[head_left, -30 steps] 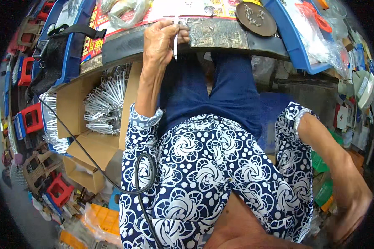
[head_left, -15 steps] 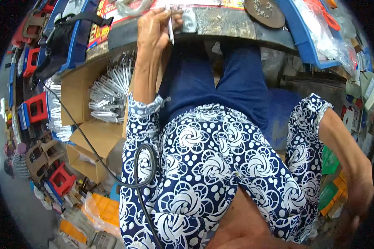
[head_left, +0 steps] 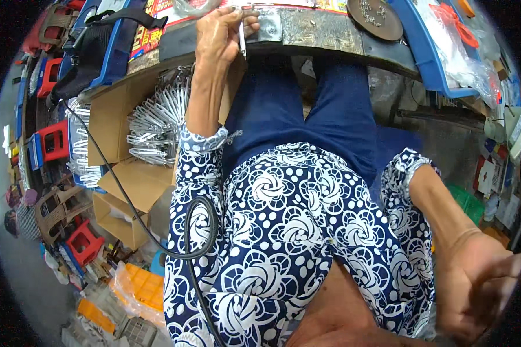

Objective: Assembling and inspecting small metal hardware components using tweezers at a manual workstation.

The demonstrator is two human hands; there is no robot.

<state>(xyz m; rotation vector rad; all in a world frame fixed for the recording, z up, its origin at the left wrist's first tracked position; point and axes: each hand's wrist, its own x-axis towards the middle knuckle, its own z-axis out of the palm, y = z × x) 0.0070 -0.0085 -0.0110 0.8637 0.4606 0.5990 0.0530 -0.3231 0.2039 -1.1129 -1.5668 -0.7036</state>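
My left hand (head_left: 219, 36) is at the near edge of the workbench (head_left: 324, 36), its fingers closed on a thin white metal strip (head_left: 242, 39) that points down past the edge. Beside those fingers, a small grey metal block (head_left: 266, 26) rests on the bench. Out at the lower right, away from the bench, my right hand (head_left: 477, 280) is raised with the palm partly showing. Its fingers are apart, loosely bent and somewhat blurred, and I see nothing in them. Below my left wrist, a cardboard box (head_left: 107, 130) holds many slim white metal pieces (head_left: 156, 124).
A round brown dish (head_left: 376, 18) with small metal parts sits on the bench, near a blue tray (head_left: 431, 58) of plastic bags. At the left are a black strap (head_left: 92, 52) and another blue tray (head_left: 118, 58). A black cable (head_left: 118, 185) loops over my left sleeve. Red stools (head_left: 84, 242) stand farther left.
My right hand has swung inward and turned, showing more of its palm. The left hand stays at the bench edge with the strip; the whole view has shifted slightly.
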